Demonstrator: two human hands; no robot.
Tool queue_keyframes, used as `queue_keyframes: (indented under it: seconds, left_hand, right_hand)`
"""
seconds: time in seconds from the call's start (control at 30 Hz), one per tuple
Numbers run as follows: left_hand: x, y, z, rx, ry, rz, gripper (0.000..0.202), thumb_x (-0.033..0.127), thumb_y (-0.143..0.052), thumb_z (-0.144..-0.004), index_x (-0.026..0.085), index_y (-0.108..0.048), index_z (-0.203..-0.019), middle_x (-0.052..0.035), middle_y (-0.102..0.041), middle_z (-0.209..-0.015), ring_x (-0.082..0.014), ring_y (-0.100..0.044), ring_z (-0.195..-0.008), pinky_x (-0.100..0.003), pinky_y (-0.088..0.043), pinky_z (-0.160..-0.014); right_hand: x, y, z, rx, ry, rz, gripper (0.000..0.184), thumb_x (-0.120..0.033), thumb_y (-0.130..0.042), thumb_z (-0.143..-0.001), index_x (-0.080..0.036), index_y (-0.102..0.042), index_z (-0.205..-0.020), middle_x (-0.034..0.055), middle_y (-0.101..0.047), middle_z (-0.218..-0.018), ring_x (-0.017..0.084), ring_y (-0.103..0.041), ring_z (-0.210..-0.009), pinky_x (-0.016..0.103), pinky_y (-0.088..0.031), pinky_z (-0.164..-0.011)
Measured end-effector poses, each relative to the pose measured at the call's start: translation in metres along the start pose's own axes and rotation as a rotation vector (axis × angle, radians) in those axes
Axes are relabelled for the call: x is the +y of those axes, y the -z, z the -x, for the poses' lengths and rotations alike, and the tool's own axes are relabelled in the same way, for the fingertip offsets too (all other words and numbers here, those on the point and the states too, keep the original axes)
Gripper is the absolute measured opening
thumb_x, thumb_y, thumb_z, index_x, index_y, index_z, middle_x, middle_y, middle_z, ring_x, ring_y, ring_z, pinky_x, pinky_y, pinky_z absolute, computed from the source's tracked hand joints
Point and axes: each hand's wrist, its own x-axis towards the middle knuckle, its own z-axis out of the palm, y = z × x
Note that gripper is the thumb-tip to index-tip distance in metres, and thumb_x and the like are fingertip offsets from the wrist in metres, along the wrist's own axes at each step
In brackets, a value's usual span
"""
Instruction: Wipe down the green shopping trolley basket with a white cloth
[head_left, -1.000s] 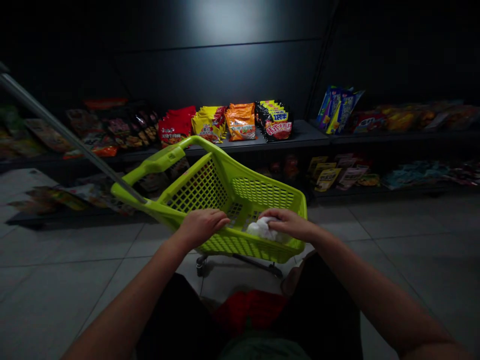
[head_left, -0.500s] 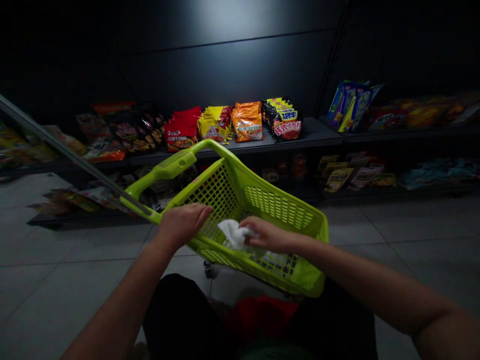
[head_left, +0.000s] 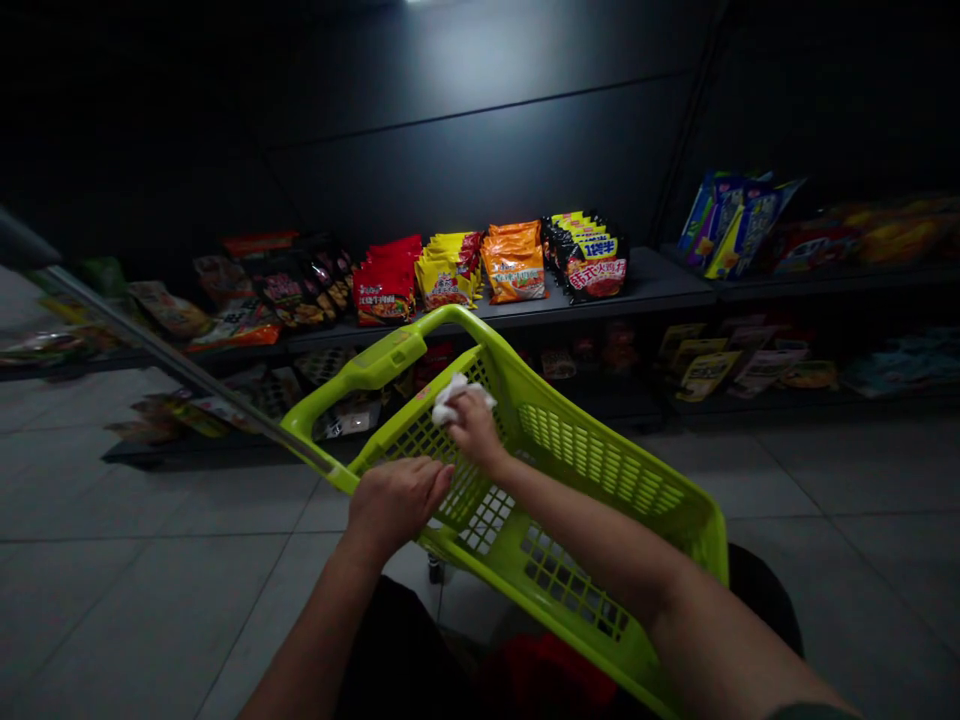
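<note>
A lime-green plastic shopping basket [head_left: 600, 470] on a wheeled base stands tilted in front of me, with a mesh-patterned wall and a green handle bar [head_left: 367, 362] at its far left. My right hand [head_left: 472, 428] is shut on a crumpled white cloth [head_left: 456, 398], pressing it to the basket's inner mesh wall. My left hand [head_left: 397, 505] grips the basket's near-left rim. A long metal pull pole [head_left: 187, 375] runs from the basket toward the upper left.
Dark shelves [head_left: 645, 285] hold rows of snack and instant noodle packets [head_left: 514, 262] along the back wall. A lower shelf carries more packets. Grey floor tiles [head_left: 150, 600] surround the basket, and a red item [head_left: 547, 680] lies below it by my dark trousers.
My right hand has carried the white cloth from the basket's middle up to its far inner wall. The basket has turned and tilted further toward me.
</note>
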Motion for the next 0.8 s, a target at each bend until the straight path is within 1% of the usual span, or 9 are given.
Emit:
queue_keyframes:
  seconds: [0.1,0.17,0.33,0.37,0.47,0.57,0.63,0.7,0.8]
  left_hand:
    - [-0.003,-0.002,0.001,0.03,-0.039,0.01,0.038,0.036,-0.042,-0.102,0.021,-0.07,-0.081,-0.0017,-0.075,-0.076,-0.0176,-0.068,-0.065,-0.031,-0.038,-0.059]
    - [-0.004,-0.003,0.001,0.041,-0.06,0.022,0.037,0.035,-0.043,-0.101,0.021,-0.071,-0.082,-0.0014,-0.076,-0.077,-0.0175,-0.068,-0.065,-0.031,-0.039,-0.059]
    - [-0.002,-0.002,-0.003,0.024,-0.056,0.051,0.044,0.034,-0.044,-0.1,0.022,-0.063,-0.063,0.0006,-0.067,-0.059,-0.0168,-0.065,-0.057,-0.032,-0.037,-0.055]
    - [-0.001,-0.002,-0.003,0.023,-0.058,0.059,0.044,0.034,-0.044,-0.1,0.022,-0.063,-0.062,0.0005,-0.067,-0.058,-0.0169,-0.065,-0.057,-0.032,-0.037,-0.055]
    - [0.001,-0.003,-0.004,-0.005,-0.049,0.06,0.044,0.035,-0.044,-0.1,0.022,-0.064,-0.063,-0.001,-0.068,-0.059,-0.018,-0.065,-0.057,-0.031,-0.04,-0.055]
    - [-0.003,-0.002,-0.006,-0.106,-0.023,0.091,0.042,0.04,-0.041,-0.101,0.022,-0.071,-0.078,-0.0036,-0.074,-0.072,-0.0192,-0.068,-0.064,-0.03,-0.046,-0.059]
    - [-0.012,-0.001,-0.011,-0.176,0.0,0.154,0.038,0.04,-0.038,-0.103,0.023,-0.072,-0.096,-0.0046,-0.077,-0.091,-0.0193,-0.071,-0.078,-0.03,-0.052,-0.068]
    - [-0.025,-0.001,-0.021,-0.187,0.029,0.188,0.033,0.038,-0.04,-0.103,0.026,-0.068,-0.116,-0.0061,-0.073,-0.119,-0.0211,-0.069,-0.104,-0.033,-0.054,-0.087]
    - [-0.05,-0.004,-0.042,-0.166,0.188,0.031,0.044,0.03,-0.045,-0.099,0.025,-0.052,-0.142,-0.0119,-0.048,-0.153,-0.0317,-0.047,-0.139,-0.049,-0.043,-0.109]
  right_hand:
    - [0.004,-0.027,0.039,-0.41,0.237,-0.051,0.02,-0.018,-0.066,-0.082,-0.023,-0.071,-0.1,0.0035,-0.066,-0.104,0.02,-0.057,-0.103,0.032,-0.047,-0.097]
    - [0.013,-0.026,0.043,-0.514,0.33,-0.072,0.015,-0.022,-0.066,-0.084,-0.024,-0.071,-0.097,0.0027,-0.067,-0.1,0.019,-0.058,-0.099,0.03,-0.048,-0.093]
    - [0.035,-0.004,-0.014,0.139,-0.111,0.022,0.027,-0.014,-0.051,-0.087,-0.022,-0.07,-0.104,0.0069,-0.062,-0.105,0.022,-0.057,-0.104,0.038,-0.046,-0.098]
    - [0.035,-0.006,-0.018,0.198,-0.163,0.027,0.029,-0.015,-0.051,-0.086,-0.022,-0.068,-0.108,0.008,-0.06,-0.109,0.023,-0.056,-0.109,0.04,-0.044,-0.101]
    - [0.028,-0.027,0.005,0.012,-0.068,-0.025,0.034,-0.022,-0.063,-0.079,-0.022,-0.066,-0.113,0.0078,-0.057,-0.117,0.026,-0.053,-0.116,0.042,-0.044,-0.103]
    - [0.025,-0.041,0.044,-0.271,0.076,-0.099,0.022,-0.029,-0.073,-0.072,-0.025,-0.069,-0.092,0.0003,-0.062,-0.096,0.02,-0.06,-0.096,0.032,-0.051,-0.088]
    - [0.032,-0.035,0.048,-0.316,0.095,-0.117,0.014,-0.03,-0.074,-0.072,-0.024,-0.069,-0.084,-0.0008,-0.062,-0.088,0.018,-0.06,-0.088,0.029,-0.052,-0.083]
    - [0.041,-0.022,0.03,-0.164,0.016,-0.109,0.015,-0.026,-0.068,-0.076,-0.023,-0.07,-0.091,0.0029,-0.063,-0.097,0.02,-0.059,-0.098,0.032,-0.051,-0.091]
    - [0.047,-0.011,-0.008,0.178,-0.2,-0.073,0.031,-0.023,-0.062,-0.082,-0.021,-0.069,-0.112,0.009,-0.058,-0.119,0.023,-0.054,-0.117,0.038,-0.043,-0.106]
